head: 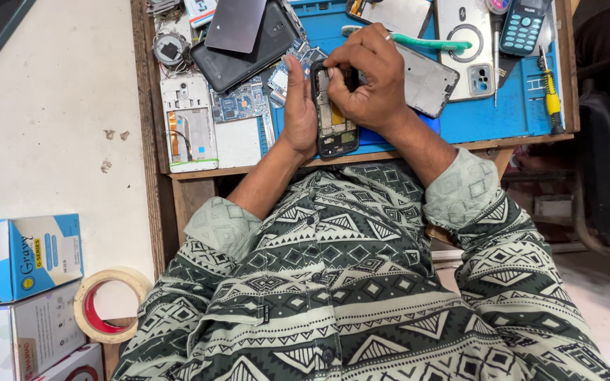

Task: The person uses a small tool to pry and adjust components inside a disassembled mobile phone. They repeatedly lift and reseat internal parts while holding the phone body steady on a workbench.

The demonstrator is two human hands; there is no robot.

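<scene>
Opened phone held upright between two hands

Opened phone [335,113], back cover off and its inner frame and yellow strip showing, sits between both hands over the near edge of the blue work mat [524,106]. Its long axis runs away from the person, top end pointing toward the far side of the bench, bottom end toward the patterned shirt [333,282].

From the head view, the left hand [298,106] lies flat along the phone's left edge, fingers straight and pressed together, thumb against the side. The right hand [368,74] curls over the top right of the phone, fingertips bunched and pinching down at its upper end; whether they hold a small part cannot be told.

Just beyond the right hand lies one green toothbrush [428,42], and beside it one white phone back [466,46] and one blue keypad phone [524,27]. Farther right is one yellow-handled screwdriver [551,88]. Left of the left hand sit one dark tablet shell [245,53] and one white phone frame [188,123]. Near the left elbow, off the bench, lie one roll of tape [111,303] and three stacked boxes [26,257].
</scene>
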